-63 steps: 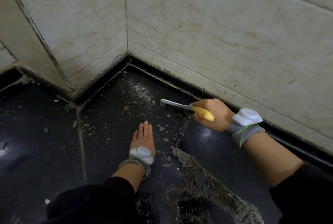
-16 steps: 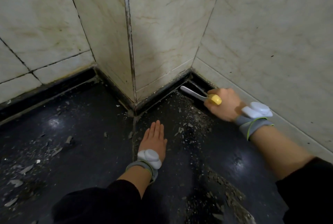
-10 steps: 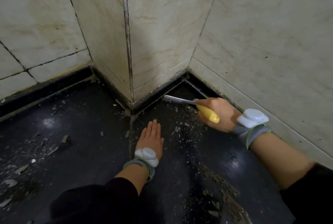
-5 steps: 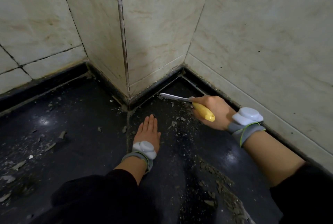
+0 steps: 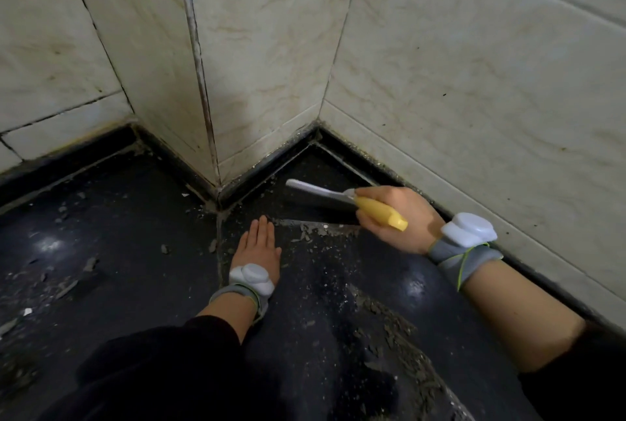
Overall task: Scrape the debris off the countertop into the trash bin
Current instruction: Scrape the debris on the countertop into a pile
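Observation:
My right hand [image 5: 396, 217] grips the yellow handle of a scraper [image 5: 321, 198], whose wide metal blade lies tilted against the black countertop [image 5: 118, 251] near the inner wall corner. A ridge of grey debris [image 5: 315, 232] lies along the blade's near edge. My left hand [image 5: 255, 251] rests flat on the countertop, fingers straight, just left of that ridge. A larger heap of scraped debris [image 5: 396, 346] lies nearer to me, between my forearms. No trash bin is in view.
Cream tiled walls [image 5: 474, 81] close in the back and right, with a protruding tiled corner [image 5: 200, 81] at the middle. Loose flakes [image 5: 67, 285] are scattered over the left part of the countertop. A vertical seam [image 5: 219, 251] runs through the counter beside my left hand.
The scraper has swept from the wall corner toward me, pushing debris into a line. My left hand has stayed flat in place. The view has shifted slightly.

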The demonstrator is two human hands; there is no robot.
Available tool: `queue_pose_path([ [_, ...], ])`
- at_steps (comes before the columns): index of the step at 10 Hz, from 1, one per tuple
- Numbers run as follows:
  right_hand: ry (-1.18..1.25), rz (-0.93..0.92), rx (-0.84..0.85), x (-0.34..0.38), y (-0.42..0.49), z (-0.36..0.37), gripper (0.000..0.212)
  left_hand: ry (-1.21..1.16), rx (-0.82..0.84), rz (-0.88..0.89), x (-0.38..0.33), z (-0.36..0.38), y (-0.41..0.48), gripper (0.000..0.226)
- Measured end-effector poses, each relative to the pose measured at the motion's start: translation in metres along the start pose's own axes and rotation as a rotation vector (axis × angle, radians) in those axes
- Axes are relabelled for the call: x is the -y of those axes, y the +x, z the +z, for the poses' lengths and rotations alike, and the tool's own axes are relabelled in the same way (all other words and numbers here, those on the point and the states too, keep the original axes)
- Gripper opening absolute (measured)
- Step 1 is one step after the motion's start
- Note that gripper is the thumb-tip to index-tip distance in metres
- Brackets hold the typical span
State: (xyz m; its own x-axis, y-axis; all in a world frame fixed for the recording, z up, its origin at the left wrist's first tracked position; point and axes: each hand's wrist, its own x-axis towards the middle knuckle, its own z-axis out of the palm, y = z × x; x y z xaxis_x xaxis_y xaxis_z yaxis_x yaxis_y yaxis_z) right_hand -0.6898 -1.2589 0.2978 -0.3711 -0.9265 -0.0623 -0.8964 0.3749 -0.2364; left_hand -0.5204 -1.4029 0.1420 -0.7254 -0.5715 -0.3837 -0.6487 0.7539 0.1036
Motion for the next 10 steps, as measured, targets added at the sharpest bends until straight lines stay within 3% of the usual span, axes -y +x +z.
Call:
queue_pose_path([
  [2,-0.005,0.281,-0.061,-0.025,0.006,0.017,0.033,-0.008,0.012,0.006,0.001,0.0,0.001,0.057],
  [4,-0.064,0.214,-0.002,-0.017,-0.02,0.027,0.045,-0.016,0.012,0.018,-0.001,0.0,0.0,0.057],
  [6,-0.019,0.113,0.087,0.006,-0.06,0.016,0.038,-0.03,0.027,0.009,0.0,-0.005,-0.003,0.057],
  [9,-0.009,0.101,0.146,0.014,-0.083,0.0,0.038,-0.043,0.006,0.013,0.001,-0.001,-0.002,0.057],
  [10,0.049,0.169,0.093,0.01,-0.072,-0.006,0.039,-0.042,-0.003,0.018,0.001,0.0,-0.001,0.057],
])
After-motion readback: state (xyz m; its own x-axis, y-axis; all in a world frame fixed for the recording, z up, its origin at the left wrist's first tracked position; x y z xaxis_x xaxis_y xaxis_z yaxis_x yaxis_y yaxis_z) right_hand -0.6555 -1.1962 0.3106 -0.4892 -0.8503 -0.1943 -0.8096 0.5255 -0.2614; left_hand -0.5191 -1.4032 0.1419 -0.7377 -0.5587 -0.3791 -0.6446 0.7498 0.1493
